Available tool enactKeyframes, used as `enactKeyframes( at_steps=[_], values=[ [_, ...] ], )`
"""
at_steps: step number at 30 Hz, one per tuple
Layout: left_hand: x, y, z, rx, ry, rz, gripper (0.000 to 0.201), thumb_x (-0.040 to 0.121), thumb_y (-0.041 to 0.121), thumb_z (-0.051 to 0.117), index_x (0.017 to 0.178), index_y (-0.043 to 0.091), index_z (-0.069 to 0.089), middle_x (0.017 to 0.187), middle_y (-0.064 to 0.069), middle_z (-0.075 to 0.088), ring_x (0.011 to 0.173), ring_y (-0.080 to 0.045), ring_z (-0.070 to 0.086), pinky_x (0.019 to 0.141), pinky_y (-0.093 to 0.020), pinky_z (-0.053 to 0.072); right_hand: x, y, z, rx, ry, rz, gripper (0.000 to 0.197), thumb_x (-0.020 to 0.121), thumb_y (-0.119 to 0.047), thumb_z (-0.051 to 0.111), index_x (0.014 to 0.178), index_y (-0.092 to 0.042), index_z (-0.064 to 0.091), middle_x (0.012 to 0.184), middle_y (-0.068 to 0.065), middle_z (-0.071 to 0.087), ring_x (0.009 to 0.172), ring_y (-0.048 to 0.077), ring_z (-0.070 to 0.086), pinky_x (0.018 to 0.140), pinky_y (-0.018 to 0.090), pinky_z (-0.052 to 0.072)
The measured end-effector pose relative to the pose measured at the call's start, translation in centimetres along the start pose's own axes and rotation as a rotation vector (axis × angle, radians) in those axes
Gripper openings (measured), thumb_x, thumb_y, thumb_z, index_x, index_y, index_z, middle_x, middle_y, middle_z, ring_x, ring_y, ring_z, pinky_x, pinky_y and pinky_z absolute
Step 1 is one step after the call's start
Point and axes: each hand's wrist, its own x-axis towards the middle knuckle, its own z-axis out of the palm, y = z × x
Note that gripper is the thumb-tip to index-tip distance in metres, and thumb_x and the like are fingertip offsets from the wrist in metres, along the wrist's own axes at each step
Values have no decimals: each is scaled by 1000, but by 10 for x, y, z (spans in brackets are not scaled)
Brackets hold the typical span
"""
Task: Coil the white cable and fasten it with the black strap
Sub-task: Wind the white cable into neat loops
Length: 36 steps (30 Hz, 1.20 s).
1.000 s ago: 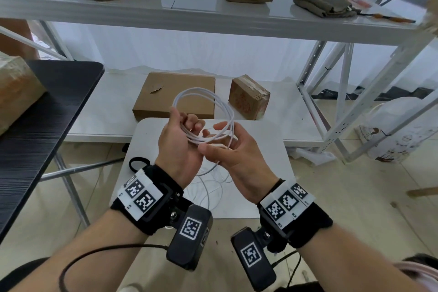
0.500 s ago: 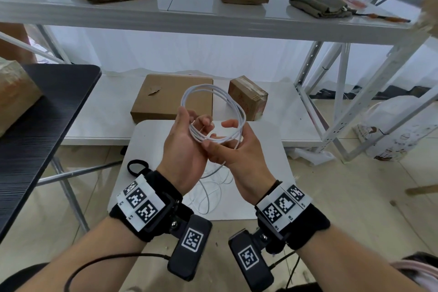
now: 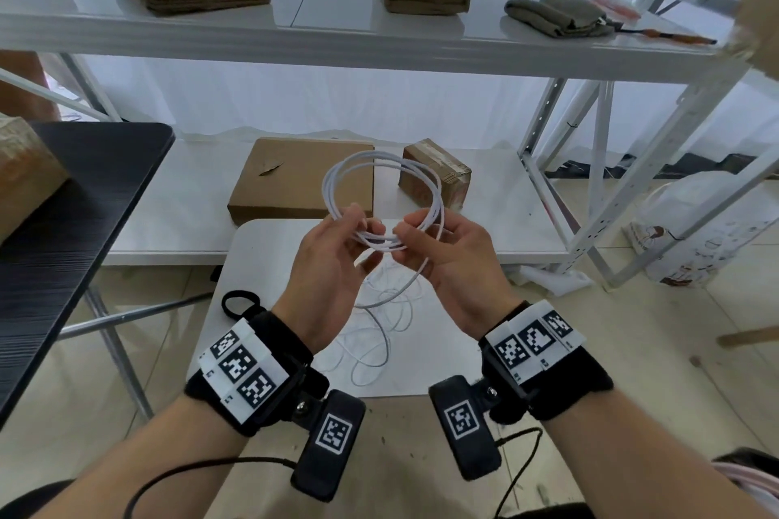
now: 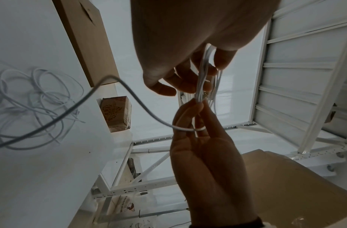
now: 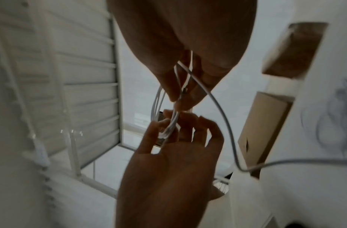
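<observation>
I hold a coil of white cable (image 3: 379, 242) in the air above the small white table (image 3: 261, 257). My left hand (image 3: 362, 225) pinches the bundled loops at the coil's bottom. My right hand (image 3: 411, 232) pinches the same bundle right beside it, and a free strand runs down through its fingers. The rest of the cable (image 3: 379, 333) lies loose in tangled loops on the table. In the left wrist view the bundle (image 4: 202, 80) runs between both hands, and the free strand (image 4: 129, 92) sags toward the table. The black strap (image 3: 227, 305) lies on the table's left edge, untouched.
Two cardboard boxes (image 3: 303, 181) (image 3: 438, 177) sit on the low white shelf behind the table. A black table (image 3: 63, 244) stands at the left. White rack uprights (image 3: 548, 139) and a plastic bag (image 3: 695, 240) on the floor are at the right.
Both hands have risen and drawn slightly apart. The coil has turned to face me more openly, and more cable has come up off the table.
</observation>
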Motion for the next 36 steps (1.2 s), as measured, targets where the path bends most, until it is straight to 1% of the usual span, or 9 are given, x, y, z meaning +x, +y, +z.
enactKeyframes(
  at_steps=[6,12,15,20,25,28,30,33,36],
  values=[
    [11,12,-14,2,52,-25,43,79,51,67,96,11,65,78,-2,65,72,-15,62,76,-31,53,5,-9,-19,-386,-158,-15,9,86,4,71,94,2,66,81,14,67,68,24,66,72,32,59],
    [14,27,-30,640,-128,6,53,83,58,65,107,11,72,81,-1,68,67,-14,60,62,-25,51,9,-9,-30,-755,-358,7,7,88,2,69,94,-1,70,75,13,67,64,23,65,72,40,59],
    [11,23,-27,822,-214,-14,50,90,57,54,101,12,72,67,1,60,56,-8,49,53,-18,42,6,-8,-27,-850,-435,17,9,88,0,70,95,-5,72,81,18,70,64,19,66,72,36,60],
    [13,17,-22,645,-104,15,49,103,51,38,72,15,49,56,8,32,50,-9,26,45,-16,28,9,-4,-23,-517,-220,-11,17,81,-1,78,97,-1,73,79,15,71,70,22,60,67,28,51],
    [9,10,-13,370,-60,-31,45,105,48,36,70,19,36,62,2,22,56,-13,15,47,-22,18,11,-4,-22,-208,-120,-7,15,81,-7,75,95,-9,72,79,1,73,72,12,63,75,28,51],
    [7,8,-8,256,-41,-63,45,106,45,35,70,19,35,62,2,22,60,-17,12,52,-29,13,12,-5,-21,-111,-118,17,19,75,-13,75,93,-9,72,79,0,73,75,13,65,80,33,55],
    [7,7,-7,201,-26,-83,45,107,44,35,70,19,36,62,3,22,58,-15,12,52,-29,13,11,-5,-20,-91,-121,19,14,80,-10,72,94,-8,71,79,2,72,78,16,66,81,36,59],
    [8,4,-8,163,-16,-117,45,107,44,34,70,19,36,62,3,21,56,-13,13,50,-28,14,9,-6,-18,-111,-123,9,11,90,-6,67,100,-8,70,80,4,72,78,22,69,74,36,60],
    [9,4,-10,157,-42,-169,47,106,44,39,66,19,38,60,2,23,52,-13,20,46,-24,21,9,-5,-17,-115,-126,-17,12,94,-5,63,100,-11,71,73,0,65,62,17,57,61,27,51]
  ],
)
